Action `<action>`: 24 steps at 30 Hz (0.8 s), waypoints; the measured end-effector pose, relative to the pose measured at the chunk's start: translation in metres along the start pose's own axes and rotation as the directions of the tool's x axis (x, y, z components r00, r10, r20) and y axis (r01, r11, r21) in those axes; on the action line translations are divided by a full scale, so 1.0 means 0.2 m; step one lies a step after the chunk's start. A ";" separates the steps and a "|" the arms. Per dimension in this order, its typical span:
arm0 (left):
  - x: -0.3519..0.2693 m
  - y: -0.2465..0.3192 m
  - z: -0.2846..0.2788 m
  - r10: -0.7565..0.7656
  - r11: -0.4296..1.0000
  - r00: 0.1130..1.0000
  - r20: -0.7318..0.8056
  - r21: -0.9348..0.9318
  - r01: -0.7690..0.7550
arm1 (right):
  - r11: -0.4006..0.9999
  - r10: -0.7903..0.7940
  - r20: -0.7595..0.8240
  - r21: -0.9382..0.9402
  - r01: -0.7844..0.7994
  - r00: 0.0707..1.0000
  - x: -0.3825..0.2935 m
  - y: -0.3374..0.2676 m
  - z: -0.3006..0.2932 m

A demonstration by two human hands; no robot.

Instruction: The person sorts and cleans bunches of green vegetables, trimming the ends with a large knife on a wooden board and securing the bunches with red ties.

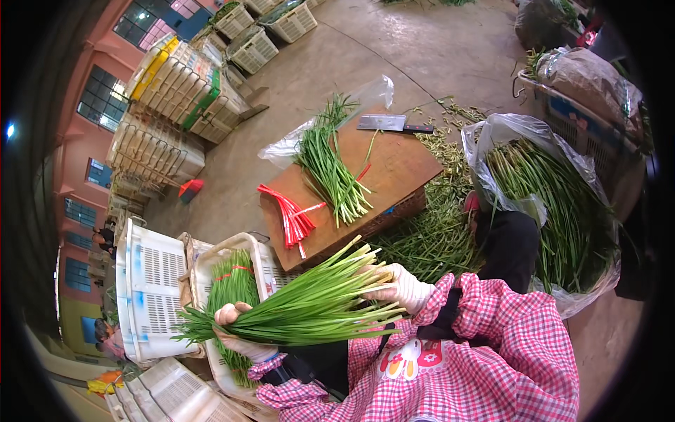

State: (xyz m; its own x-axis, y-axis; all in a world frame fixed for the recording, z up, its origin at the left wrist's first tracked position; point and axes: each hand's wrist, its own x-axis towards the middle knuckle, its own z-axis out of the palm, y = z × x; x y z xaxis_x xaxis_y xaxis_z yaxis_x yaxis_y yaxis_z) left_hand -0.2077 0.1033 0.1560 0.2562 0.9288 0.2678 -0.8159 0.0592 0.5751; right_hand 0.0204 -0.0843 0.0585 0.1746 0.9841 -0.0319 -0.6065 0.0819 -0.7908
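Note:
A loose bunch of garlic chives (306, 308) lies across my lap, held in both hands. My left hand (240, 332), in a pale glove, grips the leafy end. Among the pale stem ends at the other side is my right hand (398, 289), gloved too, its fingers partly hidden by stems. Ahead, a smaller heap of chives (337, 179) rests on a brown board (390, 169). To its left on the board lies a fan of red ties (290, 215). A cleaver (382, 123) with a black handle sits at the board's far edge.
A white crate (256, 250) on my left holds tied chives (232, 285). At right stands an open plastic bag of chives (548, 211). Trimmings (437, 227) cover the floor beside the board. Stacked crates (163, 89) stand far left; a wrapped sack (585, 79) is far right.

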 end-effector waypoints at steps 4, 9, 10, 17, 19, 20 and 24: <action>0.06 0.04 -0.06 -0.097 0.977 0.970 0.221 -0.166 0.135 | 0.993 -0.038 0.067 0.117 0.030 0.997 -0.03 -0.05 0.00; 0.07 0.03 0.00 -0.075 0.987 0.994 0.082 -0.139 0.086 | 0.926 -0.074 0.350 0.372 -0.067 0.934 -0.04 -0.05 -0.07; 0.08 0.03 0.00 -0.104 0.978 0.989 0.102 -0.171 0.121 | 0.947 -0.113 0.449 0.319 -0.041 0.886 -0.04 -0.07 -0.08; 0.09 0.04 -0.01 -0.214 0.898 0.959 0.187 -0.347 0.269 | 0.952 0.288 0.653 -0.113 -0.286 0.701 -0.11 -0.10 -0.31; 0.10 0.05 -0.03 -0.211 0.886 0.958 0.194 -0.376 0.272 | 0.938 0.342 0.651 -0.192 -0.288 0.678 -0.13 -0.19 -0.34; 0.12 0.06 -0.04 -0.229 0.870 0.950 0.214 -0.392 0.298 | 0.895 0.446 0.602 -0.304 -0.326 0.663 -0.15 -0.21 -0.38; 0.16 0.18 -0.14 -0.195 0.873 0.956 0.218 -0.407 0.270 | 0.391 0.677 0.149 -0.903 -0.180 0.721 -0.26 -0.37 -0.45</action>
State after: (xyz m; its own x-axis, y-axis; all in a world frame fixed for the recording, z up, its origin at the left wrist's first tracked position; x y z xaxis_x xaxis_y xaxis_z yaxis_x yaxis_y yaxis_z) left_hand -0.2428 0.1463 0.1635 0.5169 0.7968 0.3129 -0.8535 0.4515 0.2600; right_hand 0.1264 -0.1554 0.0638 -0.4003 0.7884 -0.4672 0.4317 -0.2874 -0.8550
